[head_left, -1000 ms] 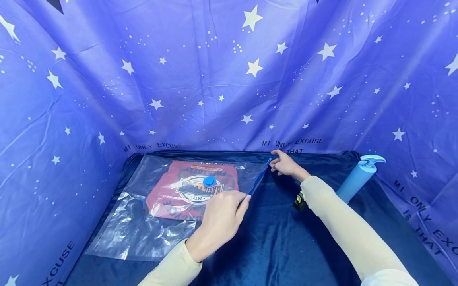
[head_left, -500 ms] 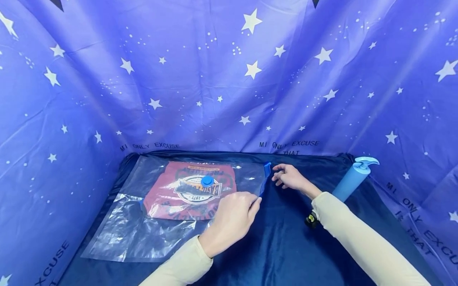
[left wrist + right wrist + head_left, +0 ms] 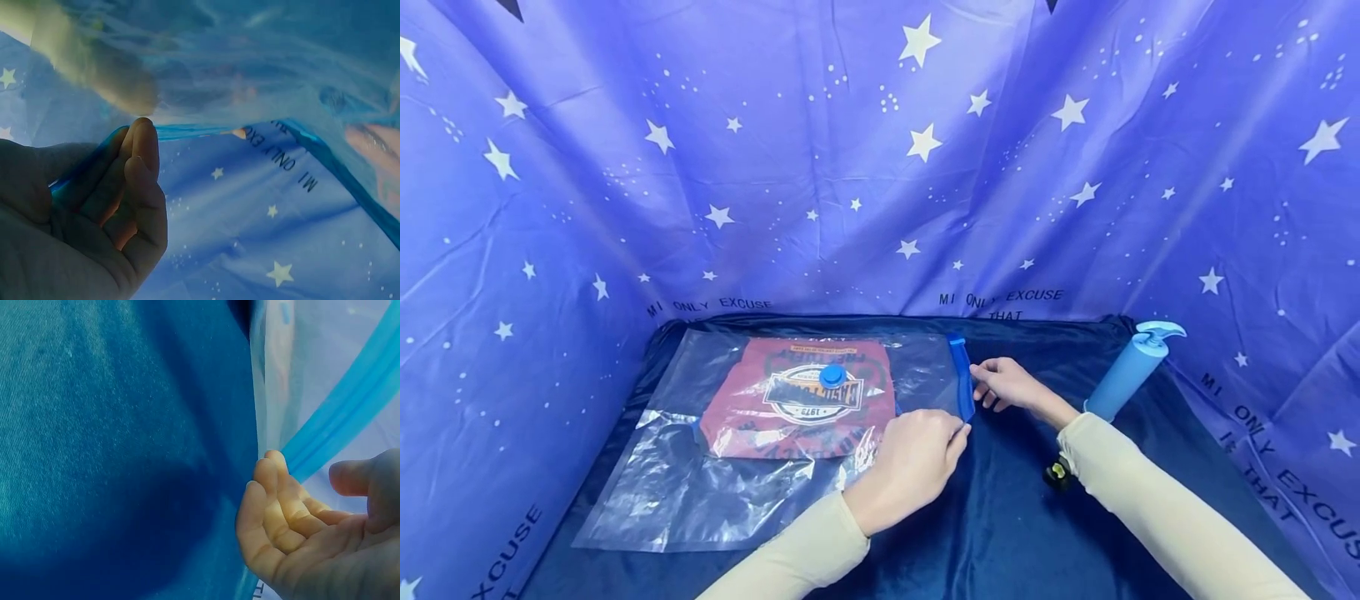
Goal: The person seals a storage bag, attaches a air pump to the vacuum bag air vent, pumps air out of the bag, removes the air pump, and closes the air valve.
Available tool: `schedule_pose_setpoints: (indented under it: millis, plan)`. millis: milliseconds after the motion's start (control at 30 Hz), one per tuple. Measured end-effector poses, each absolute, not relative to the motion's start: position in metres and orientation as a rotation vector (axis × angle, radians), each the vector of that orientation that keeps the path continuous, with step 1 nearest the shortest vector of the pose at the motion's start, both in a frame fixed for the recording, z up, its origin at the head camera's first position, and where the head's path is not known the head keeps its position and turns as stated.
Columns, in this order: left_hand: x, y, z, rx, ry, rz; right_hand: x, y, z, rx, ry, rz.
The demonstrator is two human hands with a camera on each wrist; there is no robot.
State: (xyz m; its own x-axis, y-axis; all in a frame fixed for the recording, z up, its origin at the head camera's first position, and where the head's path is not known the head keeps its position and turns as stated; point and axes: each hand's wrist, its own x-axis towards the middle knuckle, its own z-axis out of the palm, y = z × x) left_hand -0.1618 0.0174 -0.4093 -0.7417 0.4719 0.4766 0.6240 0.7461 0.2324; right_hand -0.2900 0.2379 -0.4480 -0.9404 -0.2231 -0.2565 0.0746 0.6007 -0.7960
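Note:
In the head view, a clear vacuum storage bag (image 3: pixel 655 512) lies on the dark blue cloth with a folded red printed garment (image 3: pixel 737 417) inside and a round blue valve (image 3: pixel 832 376) on top. A blue strip (image 3: pixel 964 379) runs along its right edge. My left hand (image 3: pixel 917 454) pinches the near end of that edge; the left wrist view shows the bag edge between thumb and fingers of the left hand (image 3: pixel 106 212). At the strip's right side, my right hand (image 3: pixel 1015 387) has loosely bent fingertips by the bag's edge, thumb held apart, as the right hand (image 3: pixel 312 531) also shows.
A light blue hand pump (image 3: pixel 1127 375) stands tilted at the right, beyond my right forearm. Dark blue cloth (image 3: pixel 1000 533) covers the surface. Purple star-printed curtains (image 3: pixel 850 167) hang at the back and both sides.
My left hand has moved right, still pinching the bag's edge. My right hand has left the strip's far end and come lower, beside its middle. The strip now lies more spread out.

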Motion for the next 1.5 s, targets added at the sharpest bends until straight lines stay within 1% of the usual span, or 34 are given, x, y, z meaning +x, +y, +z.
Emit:
schedule_pose_setpoints:
  millis: [667, 1133, 1500]
  plan:
    - [-0.157, 0.045, -0.439, -0.945, -2.654, -0.424, -0.290, 0.241, -0.458, -0.074, 2.500, -1.260]
    - [-0.154, 0.055, -0.451, -1.005, -2.734, -0.365, -0.288, 0.242, -0.469, -0.030, 2.473, -1.274]
    - [-0.148, 0.055, -0.451, -1.081, -2.869, -0.283, -0.286, 0.243, -0.474, -0.027, 2.485, -1.266]
